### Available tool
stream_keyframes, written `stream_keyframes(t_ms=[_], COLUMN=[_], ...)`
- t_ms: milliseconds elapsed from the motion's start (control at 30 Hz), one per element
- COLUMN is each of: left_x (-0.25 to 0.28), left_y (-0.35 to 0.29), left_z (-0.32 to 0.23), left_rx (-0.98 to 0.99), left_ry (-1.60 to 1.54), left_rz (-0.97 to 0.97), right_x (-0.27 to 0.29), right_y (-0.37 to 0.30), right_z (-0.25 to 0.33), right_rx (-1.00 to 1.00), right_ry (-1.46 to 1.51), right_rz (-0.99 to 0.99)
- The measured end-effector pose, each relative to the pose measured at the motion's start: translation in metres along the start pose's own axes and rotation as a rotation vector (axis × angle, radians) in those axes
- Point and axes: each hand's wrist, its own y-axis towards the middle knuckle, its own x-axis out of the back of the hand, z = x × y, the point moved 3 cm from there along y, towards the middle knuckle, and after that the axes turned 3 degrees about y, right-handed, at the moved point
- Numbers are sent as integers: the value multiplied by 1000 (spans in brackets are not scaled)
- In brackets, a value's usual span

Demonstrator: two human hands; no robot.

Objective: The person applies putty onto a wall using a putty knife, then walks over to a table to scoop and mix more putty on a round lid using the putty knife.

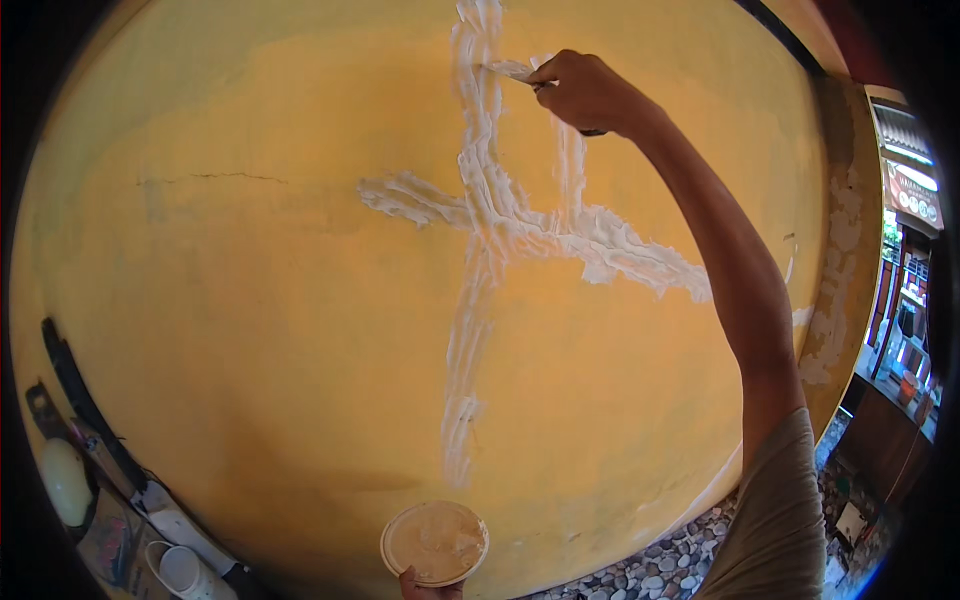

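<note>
High on a yellow wall (300,330), my right hand (595,92) is closed round the handle of a putty knife (513,71). Its blade carries white paste and sits at the upright band of white putty (478,130). Rough putty streaks branch left, right and downward from that band. At the bottom, my left hand (430,590) grips a round, shallow tub or lid (436,543) from below. Smears of pale paste lie on its face. Only a few fingers of the left hand show.
A thin crack (225,177) runs across the wall's left part. At lower left stand a white cup (181,570), a dark long-handled tool (85,400) and a pale rounded object (65,482). Pebbles (660,562) cover the floor along the wall's base. A peeling pillar (838,230) rises at right.
</note>
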Motion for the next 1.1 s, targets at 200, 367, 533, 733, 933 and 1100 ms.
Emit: stream_keyframes(t_ms=[200, 367, 533, 733, 933, 1100], left_x=[2, 5, 8, 6, 4, -1], left_y=[2, -2, 1, 6, 4, 0], left_z=[4, 5, 6, 8, 8, 7], left_rx=[32, -2, -3, -2, -23, 33], left_ry=[56, 69, 71, 105, 37, 45], left_rz=[-33, -39, 167, 185, 188, -35], right_x=[32, -40, -57, 21, -44, 7], right_y=[75, 56, -22, 19, 23, 38], right_z=[-13, -14, 18, 23, 27, 6], right_rx=[134, 83, -40, -110, 102, 604], right_ry=[-410, -214, 26, 55, -143, -697], right_rz=[-243, -132, -139, -97, -292, -84])
